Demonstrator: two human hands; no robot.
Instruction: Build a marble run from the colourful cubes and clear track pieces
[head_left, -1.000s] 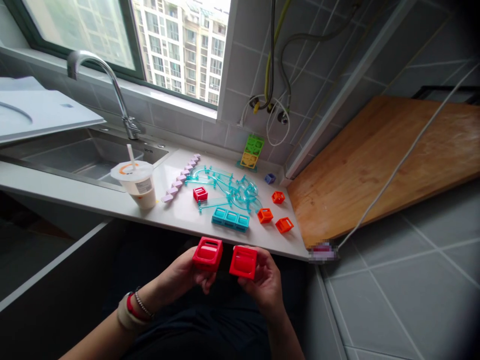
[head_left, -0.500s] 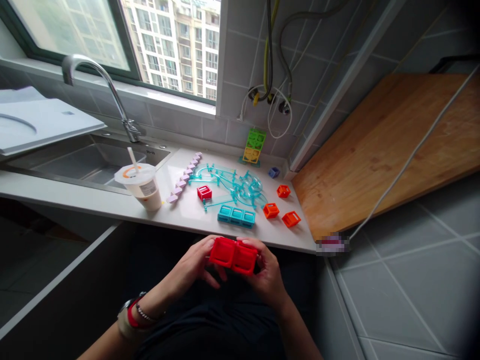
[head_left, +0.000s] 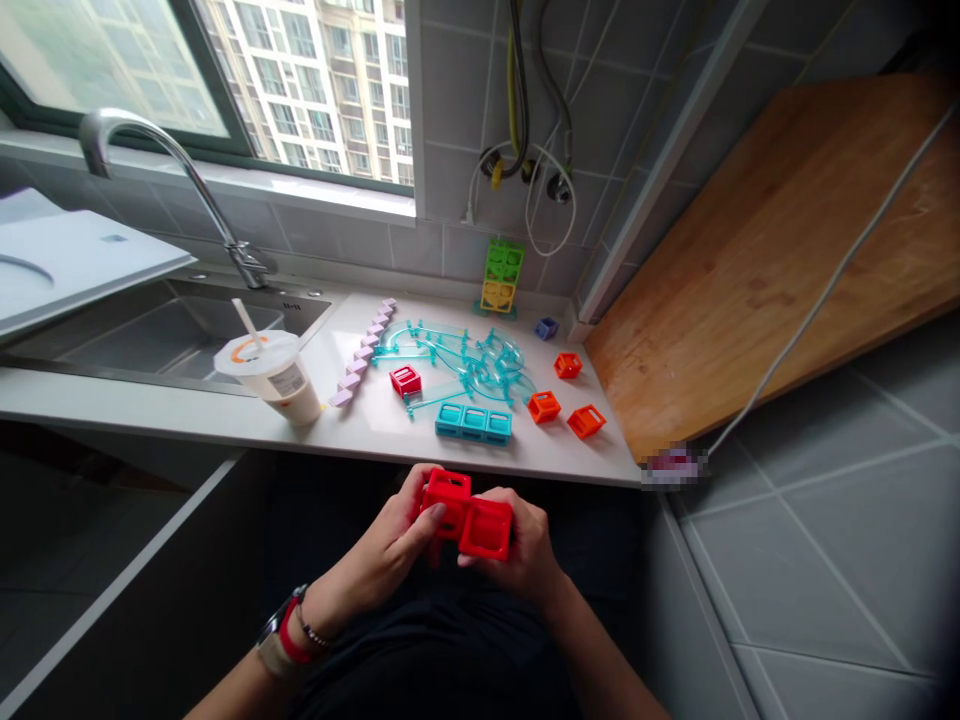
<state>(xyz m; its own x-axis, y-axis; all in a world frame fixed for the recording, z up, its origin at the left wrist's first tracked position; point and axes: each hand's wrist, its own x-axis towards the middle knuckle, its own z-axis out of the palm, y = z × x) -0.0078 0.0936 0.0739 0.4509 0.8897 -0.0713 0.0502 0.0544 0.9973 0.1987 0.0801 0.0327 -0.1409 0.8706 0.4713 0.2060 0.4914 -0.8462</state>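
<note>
Two red hollow plastic cubes (head_left: 466, 513) sit side by side, touching, just below the counter's front edge. My left hand (head_left: 386, 555) is closed on the left cube, and my right hand (head_left: 525, 550) is closed on the right one. On the white counter (head_left: 375, 425) lie another red cube (head_left: 405, 380), a row of three teal cubes (head_left: 473, 422), three orange cubes (head_left: 544, 406), a small blue cube (head_left: 546, 327), a tangle of clear teal track pieces (head_left: 457, 360), a lilac stepped strip (head_left: 361, 355) and a green and yellow block stack (head_left: 500, 278).
A lidded drink cup with a straw (head_left: 274, 375) stands at the counter's left front. Behind it are a steel sink (head_left: 135, 335) and a tap (head_left: 169, 170). A wooden board (head_left: 757, 260) lies to the right with a white cable (head_left: 817, 290) across it.
The two red cubes were apart a second ago; my hands brought them together and they now touch. The view has tilted and shifted slightly.
</note>
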